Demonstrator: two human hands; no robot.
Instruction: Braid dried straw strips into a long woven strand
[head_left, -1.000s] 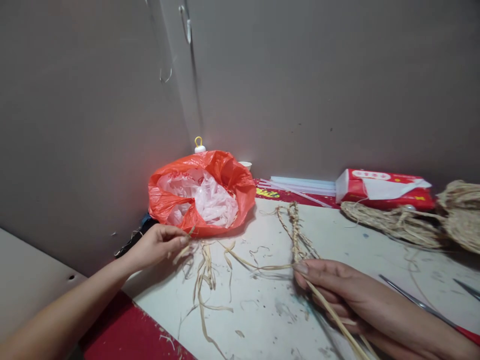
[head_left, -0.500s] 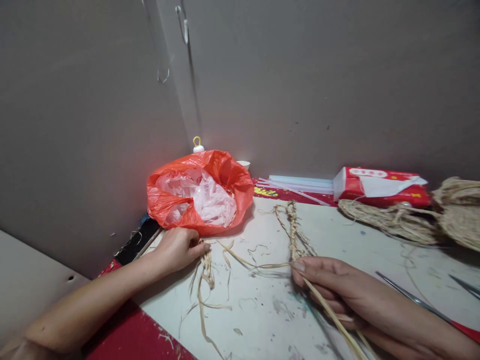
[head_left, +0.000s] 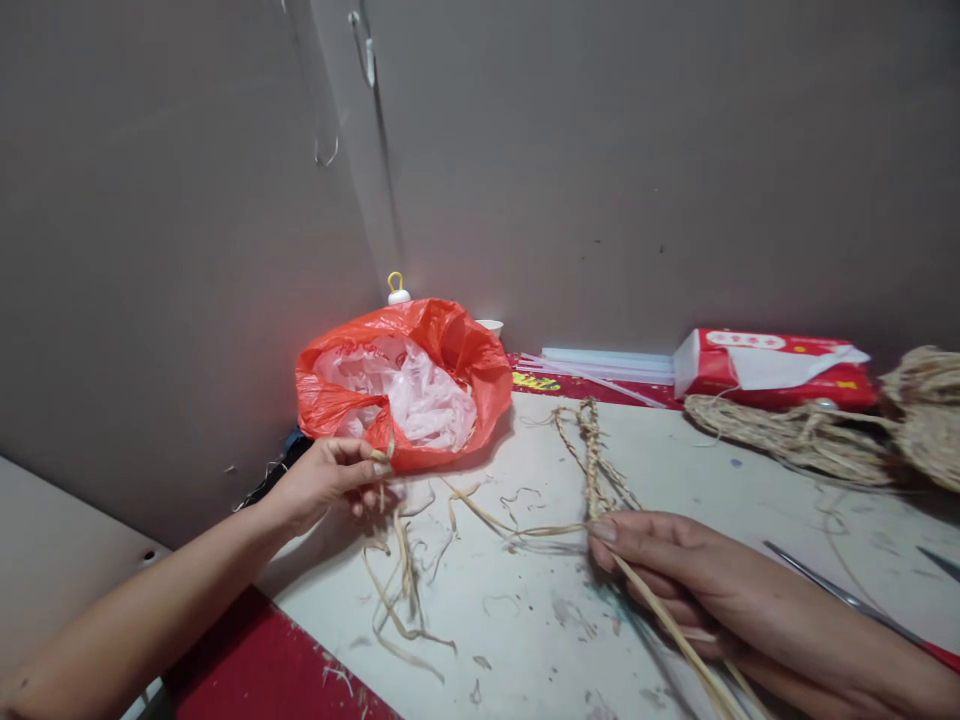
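My left hand [head_left: 326,478] is closed in a pinch on a few loose straw scraps [head_left: 397,590], lifted just off the white table [head_left: 525,620] beside the orange plastic bag [head_left: 450,350] that has white plastic inside. The scraps' ends dangle and trail on the table below the hand. My right hand [head_left: 697,585] lies on the table, its fingers closed around long pale straw strands [head_left: 675,640] joined to a braided straw cord [head_left: 592,450] that runs away toward the wall.
A red tissue pack [head_left: 772,365] and white rods [head_left: 600,365] lie along the back wall. Coils of woven straw rope [head_left: 810,440] sit at the right. Scissors [head_left: 847,600] lie near my right wrist. Wire hooks [head_left: 330,150] hang on the grey wall.
My left hand pressed down onto the straw scraps, pinched them and has raised them toward the orange bag. My right hand has stayed on the strands.
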